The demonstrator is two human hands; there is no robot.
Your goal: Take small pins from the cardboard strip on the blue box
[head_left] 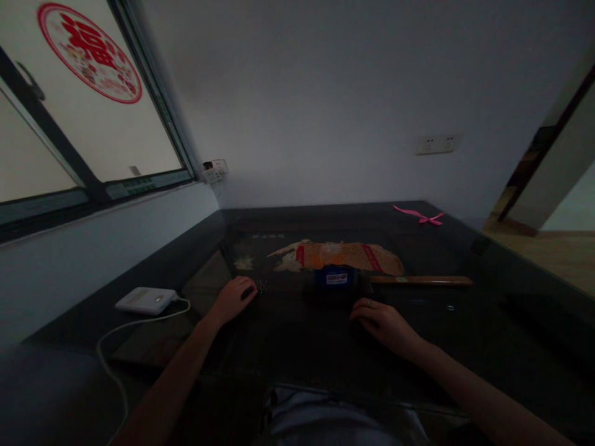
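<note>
On the dark tabletop (pixel 288 334), my left hand (pixel 236 298) rests with its fingers curled in. A dark oval shows between thumb and fingers; whether it is an object or a gap I cannot tell. Just right of those fingertips lie a few tiny, thin, shiny pieces (pixel 262 286). My right hand (pixel 383 322) lies on the table, loosely bent, thumb apart from the fingers, a ring on one finger, and nothing visible in it. Beyond it, toward the middle, sits a blue pack with a white and red label (pixel 336 277), touched by neither hand.
A brown wooden stick (pixel 421 280) lies right of the pack. Behind is a tan patterned shape with red bands (pixel 348 255). A pink ribbon (pixel 423 218) is at the far right. At left lies a white power bank (pixel 146 300) with a cable (pixel 134 323). Wall and window bound the table.
</note>
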